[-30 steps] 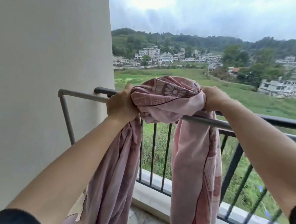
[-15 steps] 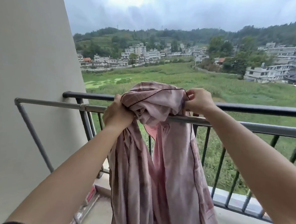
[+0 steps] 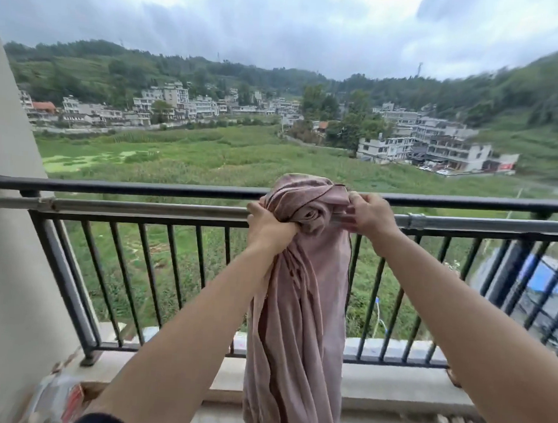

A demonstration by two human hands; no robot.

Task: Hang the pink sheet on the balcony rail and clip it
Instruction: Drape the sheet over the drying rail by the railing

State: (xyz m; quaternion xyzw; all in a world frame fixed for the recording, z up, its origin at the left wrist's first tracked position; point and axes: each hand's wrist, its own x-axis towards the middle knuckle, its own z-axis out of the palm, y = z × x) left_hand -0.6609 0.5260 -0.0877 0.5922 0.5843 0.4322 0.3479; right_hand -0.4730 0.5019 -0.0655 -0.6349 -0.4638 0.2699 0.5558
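Note:
The pink sheet is bunched over the grey metal pole that runs just inside the dark balcony rail. Its top forms a crumpled knot above the pole, and the rest hangs down in long folds toward the floor. My left hand grips the gathered cloth just below the pole on the left of the bundle. My right hand pinches the sheet's upper right edge at the pole. No clip is visible.
A pale wall column stands at the left. The railing's dark vertical bars rise from a low concrete ledge. A plastic-wrapped package lies on the floor at the lower left. Fields and buildings lie beyond.
The view has swung right along the rail. The sheet's two hanging parts have come together into one narrow bundle, and my hands have drawn closer on either side of it.

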